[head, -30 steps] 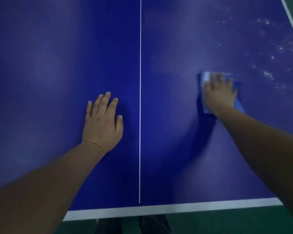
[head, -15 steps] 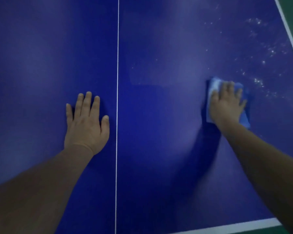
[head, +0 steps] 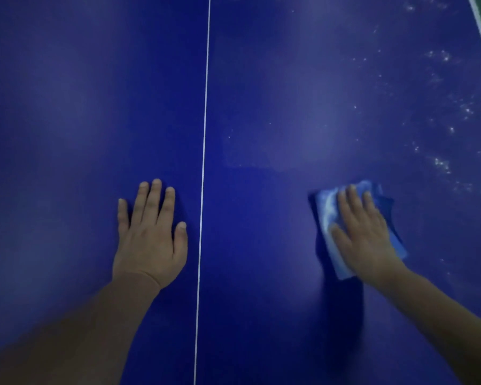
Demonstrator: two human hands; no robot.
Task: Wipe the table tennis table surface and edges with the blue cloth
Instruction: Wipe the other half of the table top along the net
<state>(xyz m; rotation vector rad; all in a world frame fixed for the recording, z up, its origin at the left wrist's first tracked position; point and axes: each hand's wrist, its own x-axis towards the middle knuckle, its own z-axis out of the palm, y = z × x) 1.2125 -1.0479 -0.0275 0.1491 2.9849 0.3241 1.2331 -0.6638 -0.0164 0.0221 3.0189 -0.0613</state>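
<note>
My right hand presses flat, fingers straight, on the folded blue cloth toward the right edge of the dark-blue table tennis table. My left hand rests open, palm down, beside its white centre line.

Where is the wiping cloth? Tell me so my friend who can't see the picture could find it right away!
Start at the thin white centre line running up the dark blue table. Go to its right side, where the right hand lies flat. The blue cloth is under that hand, paler than the table, the only soft, crumpled thing there.
</note>
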